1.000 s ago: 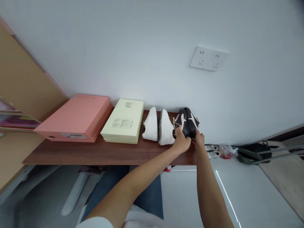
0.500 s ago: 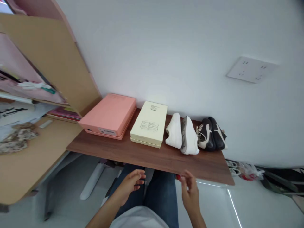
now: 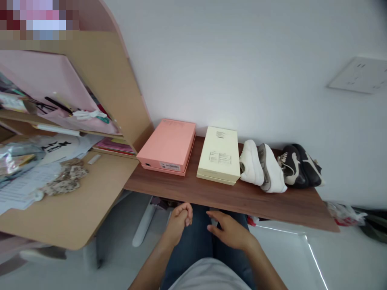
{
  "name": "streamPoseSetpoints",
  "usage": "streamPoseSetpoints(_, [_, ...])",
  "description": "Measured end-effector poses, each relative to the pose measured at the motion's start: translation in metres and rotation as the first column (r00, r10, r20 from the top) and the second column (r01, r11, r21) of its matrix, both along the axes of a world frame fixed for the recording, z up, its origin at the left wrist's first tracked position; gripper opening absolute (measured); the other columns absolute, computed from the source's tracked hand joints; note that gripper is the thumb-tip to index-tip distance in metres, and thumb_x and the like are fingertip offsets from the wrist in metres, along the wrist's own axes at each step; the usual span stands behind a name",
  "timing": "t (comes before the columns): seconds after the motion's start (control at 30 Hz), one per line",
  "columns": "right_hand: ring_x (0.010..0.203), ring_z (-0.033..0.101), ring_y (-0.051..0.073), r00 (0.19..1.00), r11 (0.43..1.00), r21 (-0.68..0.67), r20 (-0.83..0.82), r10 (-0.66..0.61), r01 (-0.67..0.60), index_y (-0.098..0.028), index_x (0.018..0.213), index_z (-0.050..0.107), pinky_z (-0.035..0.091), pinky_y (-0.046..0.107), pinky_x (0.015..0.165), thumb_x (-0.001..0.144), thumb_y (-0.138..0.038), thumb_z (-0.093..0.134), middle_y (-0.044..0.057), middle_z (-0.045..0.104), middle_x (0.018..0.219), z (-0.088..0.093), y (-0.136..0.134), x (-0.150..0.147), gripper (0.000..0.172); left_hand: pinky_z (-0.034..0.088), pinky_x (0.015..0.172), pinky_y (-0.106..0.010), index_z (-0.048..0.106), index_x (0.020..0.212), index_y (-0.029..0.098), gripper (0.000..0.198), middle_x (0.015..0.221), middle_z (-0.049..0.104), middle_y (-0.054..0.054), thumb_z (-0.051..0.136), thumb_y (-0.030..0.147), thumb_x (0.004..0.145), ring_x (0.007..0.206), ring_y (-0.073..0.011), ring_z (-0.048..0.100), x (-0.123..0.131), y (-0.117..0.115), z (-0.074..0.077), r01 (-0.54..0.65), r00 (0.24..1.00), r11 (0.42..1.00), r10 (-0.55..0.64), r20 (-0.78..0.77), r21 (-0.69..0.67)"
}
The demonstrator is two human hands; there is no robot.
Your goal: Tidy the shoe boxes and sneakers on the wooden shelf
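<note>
My left hand hangs over my lap just in front of the dark wooden bench top, its fingers curled in and nothing visible in it. To its right, my right hand is open, thumb and fingers apart, holding nothing. Neither hand touches the things on the bench. A closed pink shoebox lies at the left, and a closed cream shoebox beside it. Further right are a pair of white sneakers, tipped on their sides, and a pair of black shoes with pale markings.
On the left a light wooden desk adjoins the bench, bearing papers and a patterned cloth. A tan panel rises behind it. A white wall with a socket plate backs the bench. A plastic bag sits beyond the right end.
The view has swung left, so the bench appears further right. My left hand's fingers have curled in. My right hand has turned inward, and the two hands are closer together. Boxes and shoes stay put.
</note>
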State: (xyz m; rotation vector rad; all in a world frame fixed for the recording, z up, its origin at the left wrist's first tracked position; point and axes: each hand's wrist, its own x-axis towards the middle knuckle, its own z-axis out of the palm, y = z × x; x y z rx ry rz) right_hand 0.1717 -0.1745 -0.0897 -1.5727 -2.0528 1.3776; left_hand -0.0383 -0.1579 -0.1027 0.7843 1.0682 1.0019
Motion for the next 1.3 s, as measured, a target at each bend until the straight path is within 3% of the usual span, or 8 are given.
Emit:
streamPoseSetpoints(0.17, [0.121, 0.06, 0.026, 0.99, 0.997, 0.066, -0.14, -0.021, 0.03, -0.021, 0.135, 0.056, 0.042, 0.043, 0.109, 0.087, -0.04, 0.06, 0.01, 0.063, 0.133, 0.02, 0.023, -0.022, 0.052, 0.039, 0.058, -0.027, 0.048, 0.055, 0.021, 0.03, 0.053, 0.044, 0.001, 0.053, 0.041, 0.076, 0.053, -0.013, 0.041, -0.06, 0.019, -0.002, -0.125, 0.981, 0.979, 0.147, -0.126, 0.164])
streamPoseSetpoints(0.27, [0.124, 0.057, 0.026, 0.959, 0.986, 0.124, -0.274, -0.075, 0.113, -0.024, 0.134, 0.056, 0.038, 0.047, 0.112, 0.086, -0.042, 0.061, 0.008, 0.061, 0.135, 0.031, 0.043, -0.038, 0.051, 0.046, 0.065, -0.028, 0.055, 0.067, 0.022, 0.033, 0.069, 0.056, -0.002, 0.057, 0.053, 0.076, 0.066, -0.0163, 0.052, -0.103, 0.041, 0.002, -0.309, 0.916, 0.93, 0.347, -0.201, 0.198])
streamPoseSetpoints(0.37, [0.132, 0.051, 0.026, 0.875, 0.967, 0.107, -0.456, -0.16, 0.233, -0.026, 0.137, 0.052, 0.036, 0.049, 0.113, 0.086, -0.046, 0.062, 0.007, 0.054, 0.143, 0.041, 0.068, -0.063, 0.056, 0.047, 0.073, -0.027, 0.057, 0.085, 0.024, 0.03, 0.088, 0.062, -0.002, 0.06, 0.052, 0.073, 0.082, -0.0175, 0.059, -0.14, 0.07, 0.009, -0.516, 0.82, 0.831, 0.55, -0.159, 0.208])
streamPoseSetpoints(0.47, [0.14, 0.041, 0.026, 0.748, 0.926, 0.011, -0.593, -0.298, 0.378, -0.028, 0.143, 0.043, 0.034, 0.049, 0.115, 0.086, -0.051, 0.062, 0.007, 0.044, 0.152, 0.049, 0.097, -0.094, 0.065, 0.046, 0.081, -0.027, 0.057, 0.103, 0.029, 0.034, 0.11, 0.063, -0.001, 0.057, 0.049, 0.076, 0.108, -0.0195, 0.058, -0.164, 0.104, 0.017, -0.601, 0.743, 0.766, 0.641, -0.191, 0.23])
streamPoseSetpoints(0.6, [0.146, 0.03, 0.024, 0.616, 0.856, -0.153, -0.634, -0.468, 0.493, -0.027, 0.146, 0.036, 0.026, 0.047, 0.119, 0.087, -0.055, 0.059, 0.006, 0.037, 0.156, 0.057, 0.137, -0.128, 0.07, 0.045, 0.085, -0.03, 0.056, 0.113, 0.032, 0.041, 0.123, 0.061, -0.002, 0.056, 0.055, 0.079, 0.122, -0.0245, 0.052, -0.179, 0.15, 0.025, -0.515, 0.779, 0.829, 0.559, -0.283, 0.22])
streamPoseSetpoints(0.77, [0.143, 0.036, 0.021, 0.541, 0.784, -0.213, -0.619, -0.57, 0.583, -0.02, 0.146, 0.034, 0.027, 0.039, 0.119, 0.088, -0.047, 0.057, 0.01, 0.038, 0.155, 0.056, 0.162, -0.145, 0.069, 0.046, 0.082, -0.032, 0.06, 0.108, 0.027, 0.048, 0.124, 0.062, -0.006, 0.058, 0.064, 0.076, 0.115, -0.0266, 0.056, -0.188, 0.192, 0.023, -0.467, 0.817, 0.876, 0.48, -0.32, 0.121])
streamPoseSetpoints(1.1, [0.129, 0.053, 0.023, 0.491, 0.712, -0.244, -0.577, -0.652, 0.659, -0.017, 0.137, 0.041, 0.04, 0.038, 0.11, 0.081, -0.043, 0.064, 0.015, 0.053, 0.142, 0.031, 0.191, -0.157, 0.066, 0.05, 0.069, -0.033, 0.065, 0.1, 0.02, 0.047, 0.09, 0.074, -0.007, 0.067, 0.057, 0.072, 0.083, -0.0261, 0.066, -0.194, 0.219, 0.03, -0.276, 0.928, 0.958, 0.287, -0.238, 0.081])
streamPoseSetpoints(1.3, [0.119, 0.06, 0.023, 0.458, 0.687, -0.293, -0.567, -0.685, 0.665, -0.019, 0.139, 0.038, 0.047, 0.038, 0.103, 0.078, -0.046, 0.068, 0.015, 0.056, 0.138, 0.016, 0.203, -0.162, 0.073, 0.054, 0.067, -0.038, 0.068, 0.104, 0.015, 0.049, 0.084, 0.074, -0.011, 0.064, 0.054, 0.075, 0.077, -0.0286, 0.069, -0.193, 0.231, 0.031, -0.188, 0.977, 0.982, 0.188, -0.098, 0.001])
